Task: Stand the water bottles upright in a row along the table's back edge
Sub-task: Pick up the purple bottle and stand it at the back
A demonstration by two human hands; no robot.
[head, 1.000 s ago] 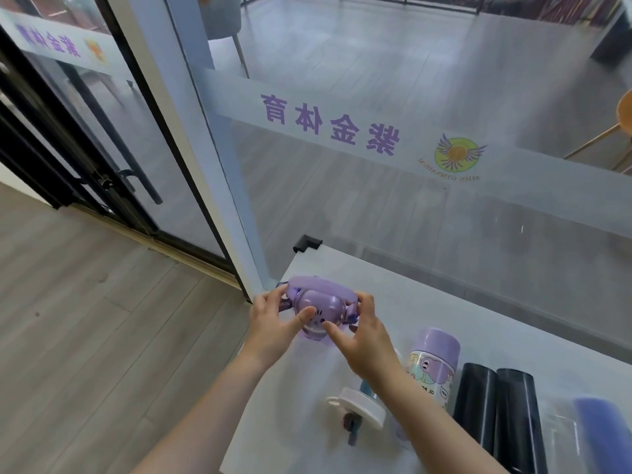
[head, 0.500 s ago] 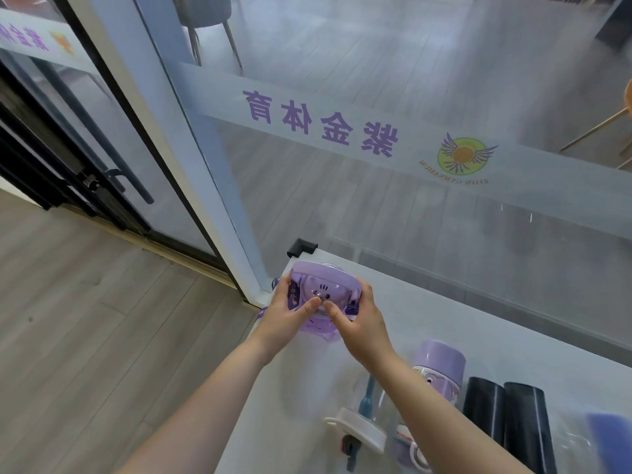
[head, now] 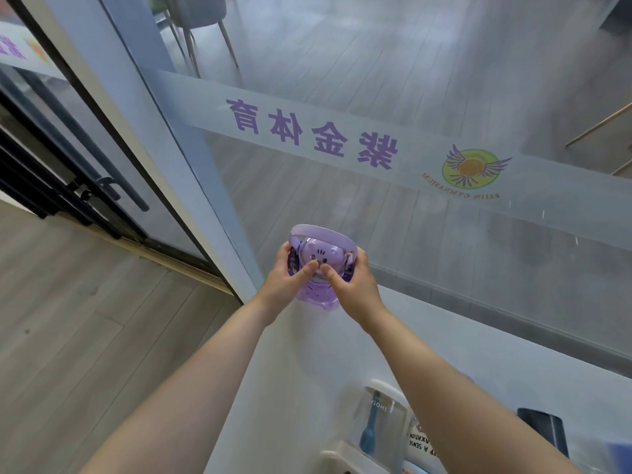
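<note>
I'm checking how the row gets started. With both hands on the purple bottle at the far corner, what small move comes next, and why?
Probably release it. The purple bottle looks upright at the table's back left corner beside the glass, held by the left hand and right hand. Other bottles, like the clear bottle, remain nearer the front.

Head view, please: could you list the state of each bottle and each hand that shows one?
Purple bottle: upright, lid shut, handle raised, held at the table's far left corner.
Left hand: grips the purple bottle's left side.
Right hand: grips its right side.
Clear bottle: lying on the table, near side.
Black bottle: partly hidden; posture unclear.
</note>
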